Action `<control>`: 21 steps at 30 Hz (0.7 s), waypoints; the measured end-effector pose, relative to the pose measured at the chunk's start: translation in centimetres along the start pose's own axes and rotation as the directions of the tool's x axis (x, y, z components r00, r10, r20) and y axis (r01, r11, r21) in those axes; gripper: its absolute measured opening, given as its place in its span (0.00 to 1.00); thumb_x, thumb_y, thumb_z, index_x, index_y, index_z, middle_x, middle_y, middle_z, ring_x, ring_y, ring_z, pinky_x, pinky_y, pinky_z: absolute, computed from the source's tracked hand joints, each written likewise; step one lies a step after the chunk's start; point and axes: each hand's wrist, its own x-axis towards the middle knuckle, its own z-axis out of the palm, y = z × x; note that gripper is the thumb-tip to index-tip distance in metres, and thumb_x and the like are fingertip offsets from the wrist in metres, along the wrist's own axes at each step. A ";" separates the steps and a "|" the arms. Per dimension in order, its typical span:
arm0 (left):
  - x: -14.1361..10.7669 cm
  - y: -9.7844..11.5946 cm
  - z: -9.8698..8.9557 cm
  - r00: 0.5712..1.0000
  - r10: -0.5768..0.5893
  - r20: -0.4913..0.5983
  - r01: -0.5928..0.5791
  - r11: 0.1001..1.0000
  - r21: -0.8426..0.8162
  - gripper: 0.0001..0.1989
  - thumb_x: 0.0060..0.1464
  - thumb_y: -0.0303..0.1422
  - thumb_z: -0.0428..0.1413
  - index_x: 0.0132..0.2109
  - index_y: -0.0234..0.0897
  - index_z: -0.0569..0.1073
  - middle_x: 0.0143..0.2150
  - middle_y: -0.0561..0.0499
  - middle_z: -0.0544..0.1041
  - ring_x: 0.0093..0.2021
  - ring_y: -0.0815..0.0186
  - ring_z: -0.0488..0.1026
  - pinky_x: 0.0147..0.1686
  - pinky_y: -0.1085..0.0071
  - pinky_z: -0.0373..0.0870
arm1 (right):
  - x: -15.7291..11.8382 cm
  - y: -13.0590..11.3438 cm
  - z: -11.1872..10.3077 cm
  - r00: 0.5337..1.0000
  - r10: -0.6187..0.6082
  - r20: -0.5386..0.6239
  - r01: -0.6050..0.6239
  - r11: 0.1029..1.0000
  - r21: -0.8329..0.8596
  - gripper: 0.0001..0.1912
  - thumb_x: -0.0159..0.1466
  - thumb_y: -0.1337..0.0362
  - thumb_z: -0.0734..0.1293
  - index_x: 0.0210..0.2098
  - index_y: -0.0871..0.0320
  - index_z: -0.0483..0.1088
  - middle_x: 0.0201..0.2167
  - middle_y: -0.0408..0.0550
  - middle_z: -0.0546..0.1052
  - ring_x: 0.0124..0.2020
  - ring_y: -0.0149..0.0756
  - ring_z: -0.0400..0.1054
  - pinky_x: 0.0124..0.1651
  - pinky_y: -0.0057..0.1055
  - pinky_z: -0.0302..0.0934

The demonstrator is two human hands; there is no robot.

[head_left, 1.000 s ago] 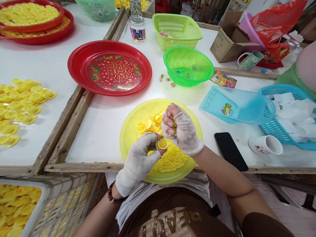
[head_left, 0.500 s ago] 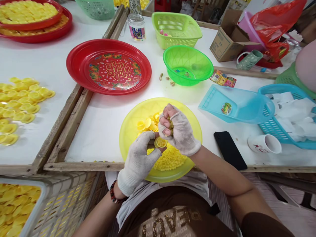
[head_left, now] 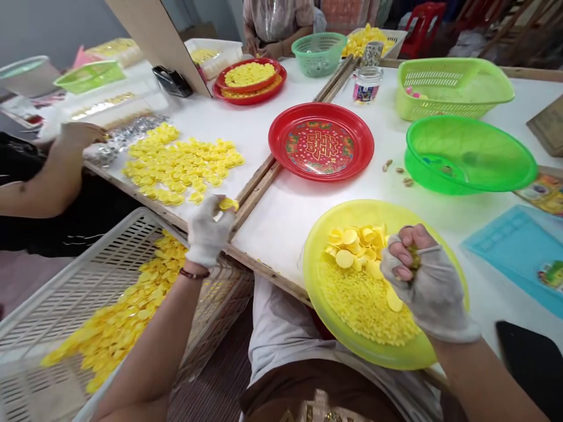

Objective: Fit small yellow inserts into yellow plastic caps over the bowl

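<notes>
My left hand (head_left: 207,231), in a white fingerless glove, is stretched out to the left by the wooden table edge. It pinches a small yellow plastic cup (head_left: 229,204) between thumb and fingers, close to a spread of similar yellow cups (head_left: 185,167). My right hand (head_left: 424,281), gloved the same way, is closed around a fistful of small yellow-green beads (head_left: 414,262). It hovers over the right side of a yellow plate (head_left: 319,305). On that plate lie loose yellow cups (head_left: 352,241) and a heap of tiny yellow beads (head_left: 363,302).
A white crate (head_left: 132,246) of yellow cups stands below the table at left. Beyond the plate are a red tray (head_left: 319,140), a green basin (head_left: 470,158) and a blue scoop (head_left: 514,252). A phone (head_left: 528,357) lies right. A co-worker's arm (head_left: 57,170) reaches in at left.
My left hand has moved from over the plate to the far left, carrying the yellow cup. My right hand stays closed above the plate. The view has turned left.
</notes>
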 end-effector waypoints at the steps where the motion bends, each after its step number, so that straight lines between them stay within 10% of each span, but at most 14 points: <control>1: 1.1 -2.1 -0.3 0.998 -0.052 -0.024 0.055 0.992 0.114 0.17 0.58 0.38 0.58 0.51 0.31 0.75 0.47 0.47 0.79 0.47 0.60 0.75 0.52 0.64 0.70 | 0.0 0.1 0.1 1.000 -0.004 0.004 0.004 1.000 -0.005 0.17 0.61 0.56 0.74 0.29 0.56 0.63 0.19 0.35 0.61 0.15 0.21 0.55 0.16 0.17 0.51; 8: 4.7 -9.4 -1.9 0.966 -0.180 0.184 0.121 0.948 0.294 0.20 0.56 0.46 0.58 0.37 0.29 0.72 0.26 0.55 0.72 0.43 0.57 0.74 0.50 0.55 0.65 | 0.4 0.2 -0.1 0.999 -0.039 0.008 0.039 0.999 0.008 0.18 0.62 0.55 0.73 0.29 0.56 0.62 0.19 0.34 0.61 0.15 0.21 0.54 0.15 0.17 0.48; 11: 4.7 -7.5 -1.2 0.987 -0.062 0.149 0.039 0.987 0.156 0.20 0.55 0.47 0.59 0.36 0.32 0.69 0.29 0.57 0.75 0.50 0.55 0.74 0.52 0.59 0.65 | 1.0 0.0 -0.4 0.998 -0.041 0.037 0.040 0.999 0.037 0.19 0.62 0.54 0.73 0.30 0.55 0.61 0.19 0.33 0.61 0.15 0.20 0.53 0.15 0.17 0.46; 15: 1.4 0.9 0.1 0.950 0.304 0.065 -0.303 0.952 -0.031 0.14 0.63 0.42 0.56 0.50 0.38 0.73 0.50 0.53 0.77 0.58 0.51 0.69 0.60 0.53 0.65 | 1.6 -0.3 -0.7 0.997 -0.049 0.055 0.046 0.998 0.042 0.20 0.63 0.52 0.73 0.30 0.55 0.60 0.19 0.32 0.60 0.15 0.20 0.52 0.16 0.18 0.45; 17: -1.4 6.7 0.9 0.829 0.531 0.176 -0.503 0.845 -0.182 0.12 0.64 0.39 0.56 0.50 0.37 0.74 0.50 0.48 0.77 0.52 0.57 0.73 0.56 0.57 0.70 | 1.7 -0.3 -0.8 0.996 -0.062 0.059 0.059 0.997 0.050 0.19 0.63 0.52 0.72 0.30 0.55 0.59 0.19 0.32 0.61 0.15 0.20 0.52 0.16 0.18 0.45; 21: -6.3 16.4 4.1 0.329 0.787 0.523 -0.784 0.536 -0.314 0.06 0.60 0.29 0.55 0.42 0.35 0.76 0.40 0.42 0.78 0.42 0.54 0.74 0.44 0.57 0.71 | 1.4 -0.2 -0.9 0.994 -0.083 0.066 0.080 0.996 0.051 0.19 0.64 0.52 0.71 0.30 0.55 0.60 0.19 0.32 0.61 0.15 0.20 0.53 0.16 0.18 0.47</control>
